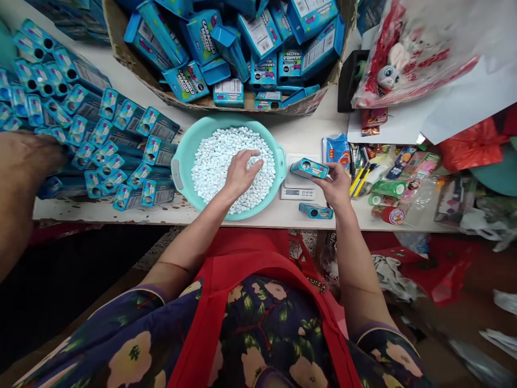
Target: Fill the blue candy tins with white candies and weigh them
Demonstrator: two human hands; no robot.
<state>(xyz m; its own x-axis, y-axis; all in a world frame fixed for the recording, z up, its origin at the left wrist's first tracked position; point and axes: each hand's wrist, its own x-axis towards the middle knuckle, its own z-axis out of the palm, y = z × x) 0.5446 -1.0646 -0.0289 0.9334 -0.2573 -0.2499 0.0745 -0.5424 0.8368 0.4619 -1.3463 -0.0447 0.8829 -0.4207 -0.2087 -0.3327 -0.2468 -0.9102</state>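
Observation:
My left hand (242, 173) is over the small white candies (226, 156) that fill a turquoise basin (182, 172). Its fingers are apart, and the fingertips touch or hover just above the candies; I cannot tell which. In my right hand (337, 186) is a blue candy box (309, 168), gripped at its right end, with a round hole showing in its near-left face. The box is over a white digital scale (298, 193); whether it rests on it is unclear. Another blue box (316, 210) lies at the table edge below the scale.
A cardboard carton (177, 102) of blue boxes stands behind the basin. Upright blue boxes (109, 161) crowd the left, where a co-worker's hand (32, 153) reaches in. Right of the scale lie yellow cutters (357, 180), wrapped sweets and a plastic bag with a bunny toy (390, 73).

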